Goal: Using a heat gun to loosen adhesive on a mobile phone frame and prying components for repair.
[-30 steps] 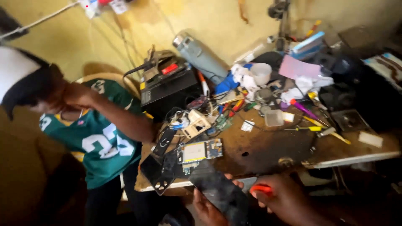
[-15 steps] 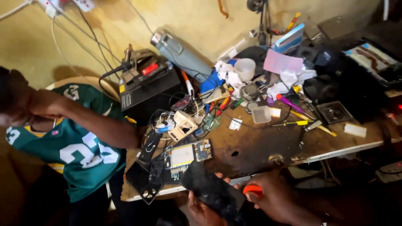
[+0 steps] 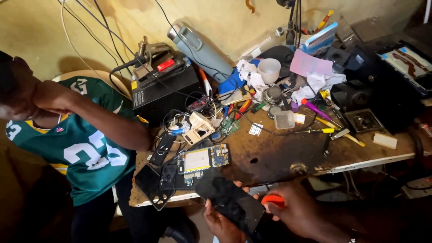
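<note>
Left grip (image 3: 221,222) clutches the flat black glass-fronted phone (image 3: 230,201) just below the cluttered brown surface (image 3: 270,155) edge; your right grip (image 3: 292,211) pinches a small orange-handled tool (image 3: 273,200) against its side.

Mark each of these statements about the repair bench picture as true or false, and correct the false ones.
1. The left hand holds a dark phone. True.
2. The right hand grips a green tool. False: the tool has an orange handle.
3. A white cup stands among the clutter near the wall. True.
4. The grey flask stands upright on the floor. False: it lies tilted on the table, leaning towards the wall.
5. A person in a green jersey is beside the table. True.
</note>
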